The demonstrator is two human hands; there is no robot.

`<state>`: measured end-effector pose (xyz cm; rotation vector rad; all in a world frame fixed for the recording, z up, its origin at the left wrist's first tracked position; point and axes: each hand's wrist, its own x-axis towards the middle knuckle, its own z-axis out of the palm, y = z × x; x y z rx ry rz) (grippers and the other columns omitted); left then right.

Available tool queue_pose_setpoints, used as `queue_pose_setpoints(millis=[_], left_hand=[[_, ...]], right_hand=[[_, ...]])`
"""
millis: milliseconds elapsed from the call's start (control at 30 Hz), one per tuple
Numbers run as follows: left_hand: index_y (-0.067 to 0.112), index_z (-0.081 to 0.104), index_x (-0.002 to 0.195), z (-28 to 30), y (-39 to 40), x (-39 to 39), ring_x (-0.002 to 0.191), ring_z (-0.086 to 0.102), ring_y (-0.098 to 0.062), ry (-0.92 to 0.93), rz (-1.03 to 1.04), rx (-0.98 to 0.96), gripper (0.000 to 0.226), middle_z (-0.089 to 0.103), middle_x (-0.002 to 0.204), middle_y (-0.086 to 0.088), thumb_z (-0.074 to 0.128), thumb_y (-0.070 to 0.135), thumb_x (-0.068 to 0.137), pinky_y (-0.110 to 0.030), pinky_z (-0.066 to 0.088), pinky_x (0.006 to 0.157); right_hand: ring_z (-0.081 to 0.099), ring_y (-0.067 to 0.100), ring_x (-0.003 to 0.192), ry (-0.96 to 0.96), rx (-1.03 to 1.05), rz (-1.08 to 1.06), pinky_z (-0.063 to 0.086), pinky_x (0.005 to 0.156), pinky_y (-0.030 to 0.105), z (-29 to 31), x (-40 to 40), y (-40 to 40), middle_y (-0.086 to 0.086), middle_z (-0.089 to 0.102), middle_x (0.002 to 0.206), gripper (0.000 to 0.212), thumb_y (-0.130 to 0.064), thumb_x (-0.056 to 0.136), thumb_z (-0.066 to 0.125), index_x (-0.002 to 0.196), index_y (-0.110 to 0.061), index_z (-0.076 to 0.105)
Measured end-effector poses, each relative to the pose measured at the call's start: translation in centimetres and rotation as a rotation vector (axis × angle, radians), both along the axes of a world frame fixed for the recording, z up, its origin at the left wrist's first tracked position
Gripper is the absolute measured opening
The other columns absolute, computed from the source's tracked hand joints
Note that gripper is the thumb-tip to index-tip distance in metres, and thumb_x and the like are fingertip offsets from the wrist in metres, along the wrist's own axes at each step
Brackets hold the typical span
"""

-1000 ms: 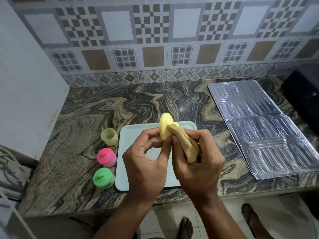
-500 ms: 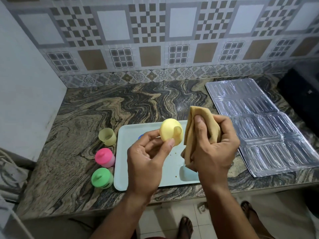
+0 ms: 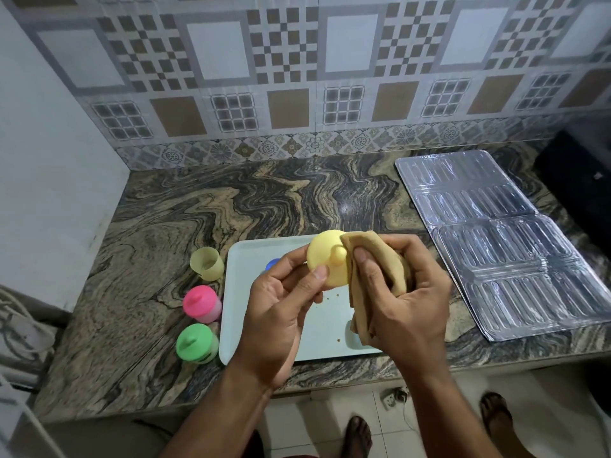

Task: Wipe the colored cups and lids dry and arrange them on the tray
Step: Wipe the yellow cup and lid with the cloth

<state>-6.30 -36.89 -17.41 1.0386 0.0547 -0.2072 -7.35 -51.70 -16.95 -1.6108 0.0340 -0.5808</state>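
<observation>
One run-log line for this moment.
left hand: holds yellow lid | right hand: presses cloth to lid | tray: blue piece | counter: three cups

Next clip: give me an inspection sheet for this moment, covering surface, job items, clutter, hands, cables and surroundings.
Surface: marbled stone counter, with a pale blue tray near the front edge.
Job's things: yellow lid held above the tray; tan cloth against it; lidless yellow cup, pink-lidded cup and green-lidded cup stand on the counter left of the tray; a blue piece lies on the tray, mostly hidden.
Clutter: crumbs on the tray; clear plastic blister sheets at right.
Hands: left hand pinches the lid; right hand grips the cloth.
Cables: white cords at far left.
Surroundings: patterned tile wall; sandalled feet on the floor.
</observation>
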Motion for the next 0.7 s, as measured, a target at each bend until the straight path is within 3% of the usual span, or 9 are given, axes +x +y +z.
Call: queue_pose_setpoints(millis=[67,133,267,333,433,567,633,700], left_hand=[[0.016,0.079,0.111,-0.1,0.6,0.1,0.082,0.066,-0.007,-0.121,-0.05,0.098,0.025,0.077,0.096,-0.004,0.069,0.009,0.09,-0.017,0.051,0.075],[0.016,0.079,0.111,-0.2,1.1,0.1,0.085,0.07,-0.008,-0.211,-0.118,0.17,0.022,0.079,0.097,-0.004,0.073,0.009,0.091,-0.017,0.053,0.079],[0.018,0.079,0.114,-0.3,1.8,0.2,0.092,0.07,-0.012,-0.214,-0.192,0.258,0.029,0.079,0.101,-0.005,0.074,0.026,0.086,-0.023,0.054,0.084],[0.019,0.08,0.113,-0.4,1.9,0.4,0.086,0.066,-0.008,-0.193,-0.192,0.251,0.03,0.077,0.097,0.0,0.073,0.029,0.085,-0.019,0.05,0.079],[0.019,0.08,0.112,-0.5,2.0,0.9,0.085,0.054,-0.014,-0.143,-0.164,0.238,0.033,0.074,0.096,-0.001,0.075,0.032,0.082,-0.027,0.042,0.076],[0.014,0.079,0.116,-0.4,2.2,1.5,0.095,0.052,-0.025,-0.099,-0.154,0.166,0.037,0.074,0.1,-0.007,0.076,0.03,0.082,-0.034,0.041,0.085],[0.009,0.076,0.121,-0.2,2.1,1.6,0.106,0.052,-0.033,-0.077,-0.162,0.111,0.04,0.073,0.111,-0.016,0.075,0.027,0.085,-0.045,0.04,0.098],[0.007,0.075,0.123,0.2,1.8,1.6,0.11,0.059,-0.032,-0.072,-0.176,0.066,0.035,0.073,0.117,-0.017,0.075,0.018,0.089,-0.044,0.044,0.103]], right_hand=[[0.07,0.001,0.075,0.013,-0.029,0.005,0.054,0.069,0.016,0.2,0.2,-0.4,-0.019,0.076,0.087,0.022,-0.004,0.094,0.079,0.099,-0.024,0.073],[0.073,0.005,0.076,0.037,-0.043,0.015,0.056,0.069,0.021,0.3,0.9,-0.9,-0.016,0.077,0.087,0.016,-0.012,0.093,0.081,0.097,-0.025,0.074],[0.073,0.015,0.074,0.1,-0.122,-0.038,0.06,0.065,0.037,0.4,2.8,-2.1,-0.004,0.077,0.083,0.01,-0.027,0.091,0.079,0.096,-0.019,0.075],[0.064,0.011,0.064,0.135,-0.032,-0.038,0.055,0.057,0.031,0.9,3.3,-2.7,-0.004,0.071,0.075,0.011,-0.021,0.095,0.081,0.094,-0.014,0.072],[0.057,0.007,0.053,0.197,0.2,0.137,0.048,0.046,0.017,1.6,2.9,-3.8,-0.001,0.063,0.07,0.014,-0.022,0.096,0.078,0.093,-0.012,0.068],[0.057,0.01,0.049,0.242,0.168,0.348,0.048,0.042,0.021,1.5,2.0,-3.5,0.0,0.064,0.069,0.017,-0.024,0.089,0.078,0.089,-0.012,0.067],[0.059,0.013,0.052,0.237,0.122,0.357,0.049,0.043,0.023,1.0,1.7,-2.8,0.001,0.066,0.071,0.021,-0.022,0.092,0.08,0.095,-0.006,0.066],[0.059,0.017,0.046,0.224,0.181,0.288,0.05,0.04,0.027,0.5,1.4,-2.1,0.002,0.066,0.069,0.022,-0.024,0.094,0.08,0.097,-0.007,0.066]])
